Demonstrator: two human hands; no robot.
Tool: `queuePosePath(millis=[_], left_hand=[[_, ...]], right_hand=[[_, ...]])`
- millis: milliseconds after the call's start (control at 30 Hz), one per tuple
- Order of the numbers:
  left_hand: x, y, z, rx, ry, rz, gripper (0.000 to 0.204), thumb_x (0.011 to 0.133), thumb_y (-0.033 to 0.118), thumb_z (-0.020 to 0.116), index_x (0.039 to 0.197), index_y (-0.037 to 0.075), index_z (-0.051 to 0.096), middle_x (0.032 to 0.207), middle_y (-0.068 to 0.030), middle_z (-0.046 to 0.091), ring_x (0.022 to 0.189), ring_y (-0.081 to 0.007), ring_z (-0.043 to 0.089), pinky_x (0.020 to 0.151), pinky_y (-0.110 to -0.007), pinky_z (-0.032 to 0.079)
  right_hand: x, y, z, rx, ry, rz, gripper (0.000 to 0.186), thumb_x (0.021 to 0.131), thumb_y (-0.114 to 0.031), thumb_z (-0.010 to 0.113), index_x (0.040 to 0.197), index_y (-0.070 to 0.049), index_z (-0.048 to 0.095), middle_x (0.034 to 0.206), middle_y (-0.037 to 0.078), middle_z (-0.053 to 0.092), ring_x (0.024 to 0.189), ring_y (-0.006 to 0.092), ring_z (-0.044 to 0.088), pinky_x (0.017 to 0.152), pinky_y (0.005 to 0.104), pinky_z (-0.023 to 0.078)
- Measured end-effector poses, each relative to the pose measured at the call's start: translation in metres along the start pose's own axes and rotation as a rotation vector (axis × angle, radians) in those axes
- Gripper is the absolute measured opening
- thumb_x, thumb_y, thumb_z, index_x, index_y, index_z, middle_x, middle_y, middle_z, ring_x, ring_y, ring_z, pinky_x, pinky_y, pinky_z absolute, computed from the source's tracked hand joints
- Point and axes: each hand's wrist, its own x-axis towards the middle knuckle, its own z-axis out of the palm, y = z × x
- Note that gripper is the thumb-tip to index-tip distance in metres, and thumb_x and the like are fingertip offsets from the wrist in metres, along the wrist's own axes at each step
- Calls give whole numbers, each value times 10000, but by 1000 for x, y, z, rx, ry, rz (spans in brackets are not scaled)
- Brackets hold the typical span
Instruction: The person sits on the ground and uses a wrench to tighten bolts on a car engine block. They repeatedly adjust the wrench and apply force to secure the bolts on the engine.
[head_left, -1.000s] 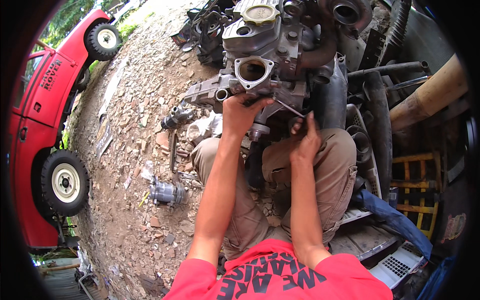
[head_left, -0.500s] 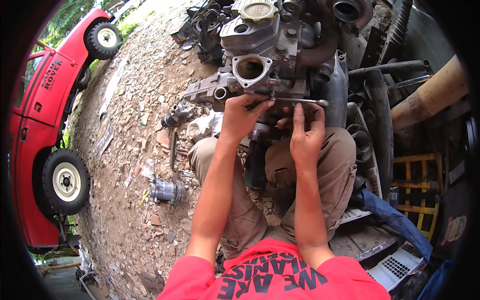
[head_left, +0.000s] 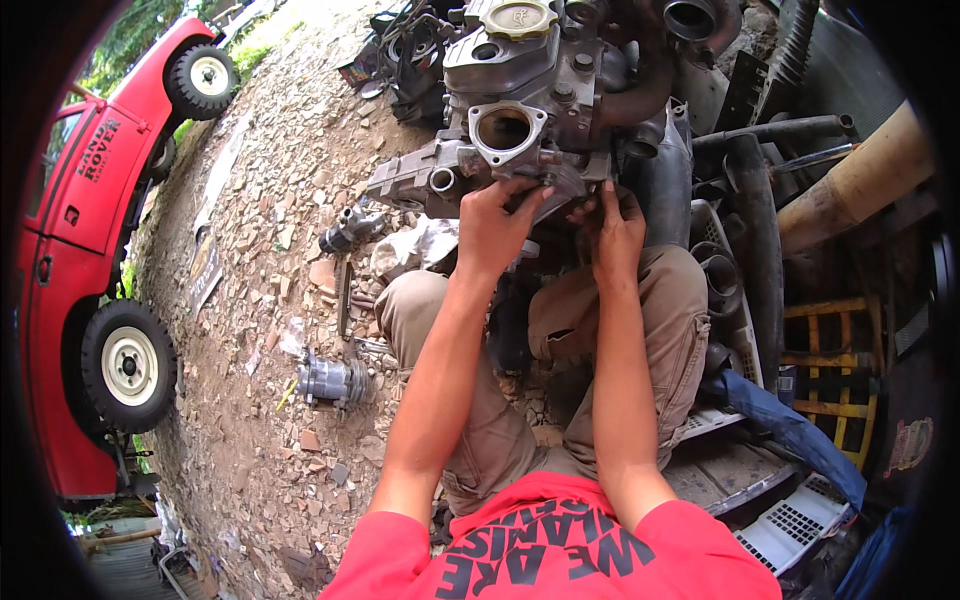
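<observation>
A greasy grey engine [head_left: 520, 70] stands in front of my knees; a round port with a three-cornered flange [head_left: 505, 128] faces me. My left hand [head_left: 495, 225] is curled over the lower edge of the engine housing just under that port. My right hand [head_left: 617, 228] presses up against the engine's underside a little to the right, fingers pointing upward. Whether a tool lies under its fingers is hidden. I sit on gravel with bent legs in khaki trousers [head_left: 680, 310].
A red vehicle [head_left: 90, 200] with a white-rimmed wheel [head_left: 128, 365] stands at the left. Loose grey metal parts [head_left: 330, 380] lie on the gravel. Black hoses [head_left: 750, 200], a yellow tube [head_left: 850, 185], a yellow rack [head_left: 825, 350] and a white grating [head_left: 800, 520] crowd the right.
A thin metal tool seen across both hands earlier is no longer visible. Both hands have moved up and closed in on the engine's lower edge.
</observation>
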Motion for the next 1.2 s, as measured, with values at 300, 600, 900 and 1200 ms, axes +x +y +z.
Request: queuePosePath(millis=[300, 600, 900, 1200], left_hand=[[-2, 7, -6, -48, -75, -116, 208, 813, 163, 767, 923, -11, 732, 710, -136, 700, 573, -144, 629, 555, -290, 474], [-2, 6, -3, -74, -105, -145, 212, 817, 168, 765, 929, -9, 733, 689, -120, 695, 574, -120, 617, 547, -282, 467], [-3, -2, -7, -129, -46, -88, 215, 838, 153, 741, 964, -20, 728, 721, -95, 700, 587, -92, 596, 550, -264, 468], [-12, 21, -21, -267, -206, -128, 205, 857, 150, 731, 1000, 4, 731, 730, -48, 692, 606, -57, 584, 527, -232, 451]], right_hand=[[-1, 1, -5, -73, -50, -16, 276, 945, -167, 647, 1062, 62, 546, 795, 94, 620, 669, 192, 661, 647, 319, 599], [-9, -2, 4, -281, 42, -148, 205, 895, -120, 707, 947, 56, 616, 775, 65, 661, 697, 141, 652, 610, 262, 527], [-15, 6, 6, -852, 267, -779, 185, 876, -174, 723, 921, -4, 663, 833, 97, 666, 787, 225, 636, 706, 344, 490], [-30, -62, 43, -483, -3, -424, 224, 953, -217, 653, 907, -2, 610, 765, 46, 629, 699, 166, 619, 678, 298, 499]])
